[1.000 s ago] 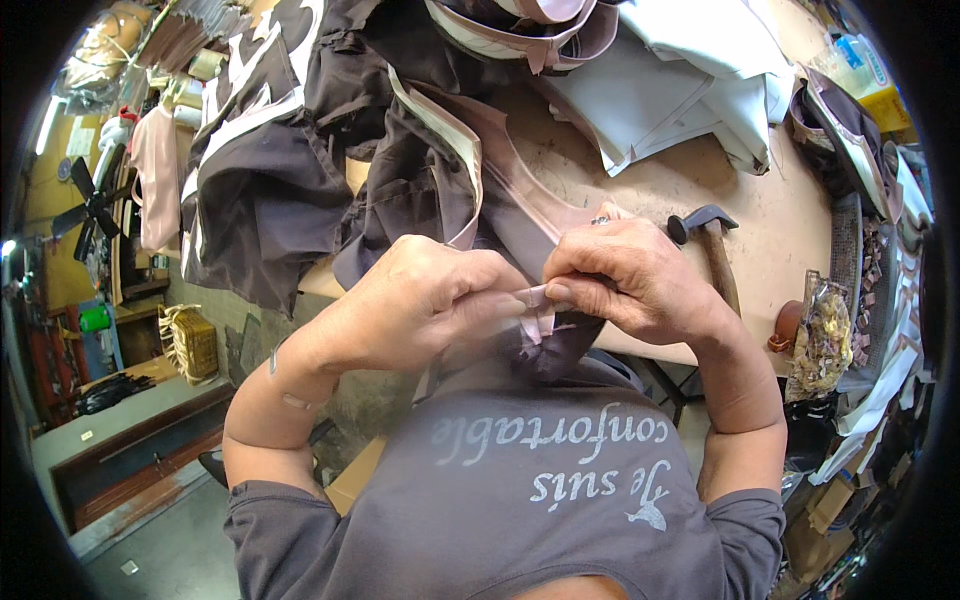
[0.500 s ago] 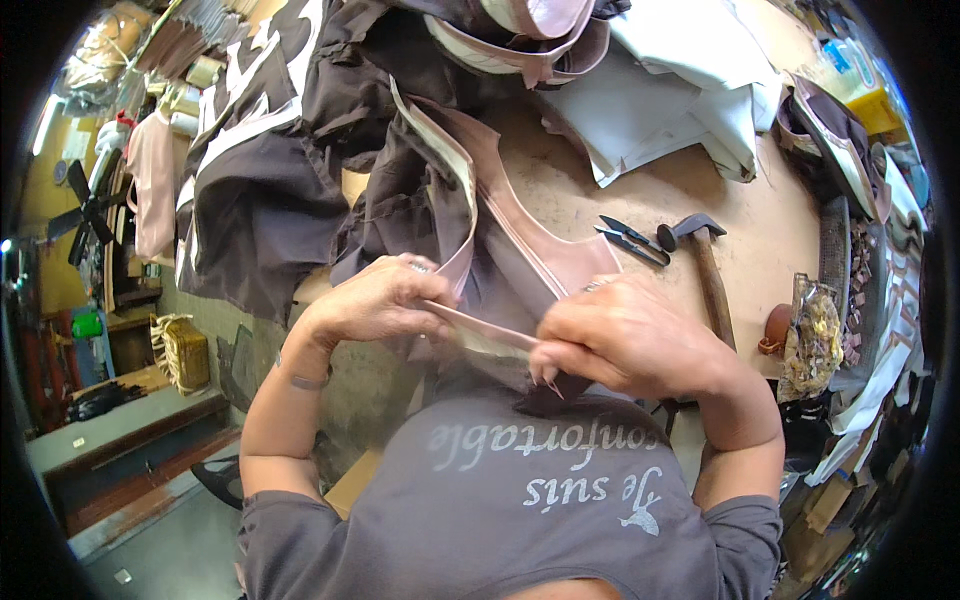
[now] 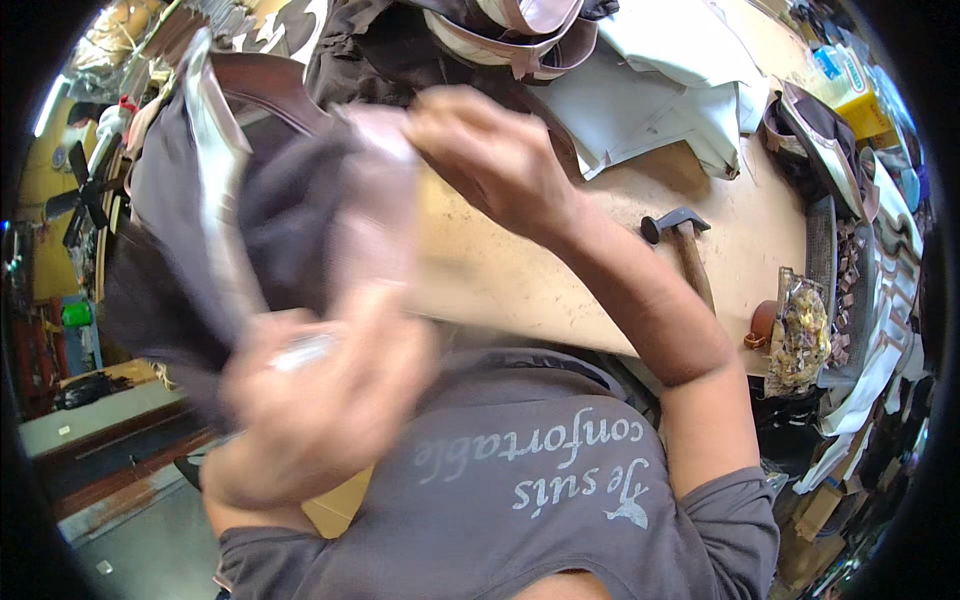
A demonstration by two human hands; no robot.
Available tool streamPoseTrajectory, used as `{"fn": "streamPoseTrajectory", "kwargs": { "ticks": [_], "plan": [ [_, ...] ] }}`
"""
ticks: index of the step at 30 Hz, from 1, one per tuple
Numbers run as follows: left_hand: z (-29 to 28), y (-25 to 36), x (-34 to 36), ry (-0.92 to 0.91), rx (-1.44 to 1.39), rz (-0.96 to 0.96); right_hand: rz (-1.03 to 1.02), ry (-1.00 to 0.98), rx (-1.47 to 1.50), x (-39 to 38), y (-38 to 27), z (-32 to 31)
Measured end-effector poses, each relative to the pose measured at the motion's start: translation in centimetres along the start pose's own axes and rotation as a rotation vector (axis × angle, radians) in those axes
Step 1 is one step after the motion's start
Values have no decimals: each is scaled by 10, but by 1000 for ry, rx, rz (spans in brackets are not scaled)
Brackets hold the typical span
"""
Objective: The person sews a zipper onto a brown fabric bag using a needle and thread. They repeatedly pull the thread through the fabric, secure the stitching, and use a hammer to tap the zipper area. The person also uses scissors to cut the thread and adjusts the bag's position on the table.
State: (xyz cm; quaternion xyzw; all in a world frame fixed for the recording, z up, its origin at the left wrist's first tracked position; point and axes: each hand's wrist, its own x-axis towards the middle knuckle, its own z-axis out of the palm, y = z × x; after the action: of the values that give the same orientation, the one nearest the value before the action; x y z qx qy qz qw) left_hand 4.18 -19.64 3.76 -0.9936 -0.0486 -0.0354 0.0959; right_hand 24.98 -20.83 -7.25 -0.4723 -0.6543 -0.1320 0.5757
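Observation:
A dark fabric bag piece (image 3: 285,190) with pink leather-like trim and a pale edge band is lifted at the left of the bench, blurred by motion. My left hand (image 3: 325,390) is closed on its near pink edge, close to my body; a ring-like glint shows on a finger. Farther off, my right hand (image 3: 490,160) pinches the piece's pink far corner, with my forearm stretched across the bench. Right of that forearm lies a hammer (image 3: 685,240) with a dark head and wooden handle.
The tan bench (image 3: 600,300) carries pale sheets (image 3: 660,110) at the back and stacked pink-trimmed pieces (image 3: 520,45). To the right are another trimmed piece (image 3: 815,150), a grey tray (image 3: 825,260) of small bits and a clear bag (image 3: 800,330). A black fan (image 3: 85,195) stands left.
The piece has been lifted from in front of me and swung left. My right hand has moved far and left, my left hand nearer my body. The black snips are no longer visible.

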Motion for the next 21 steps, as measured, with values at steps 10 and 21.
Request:
{"fn": "streamPoseTrajectory", "kwargs": {
  "ticks": [10,21],
  "plan": [
    [212,31,30,278,-619,-337,218,-660,-693,-137,-9,-99],
    [231,53,36,141,-519,-442,989,-419,-678,-173,-28,-180]
  ]
}}
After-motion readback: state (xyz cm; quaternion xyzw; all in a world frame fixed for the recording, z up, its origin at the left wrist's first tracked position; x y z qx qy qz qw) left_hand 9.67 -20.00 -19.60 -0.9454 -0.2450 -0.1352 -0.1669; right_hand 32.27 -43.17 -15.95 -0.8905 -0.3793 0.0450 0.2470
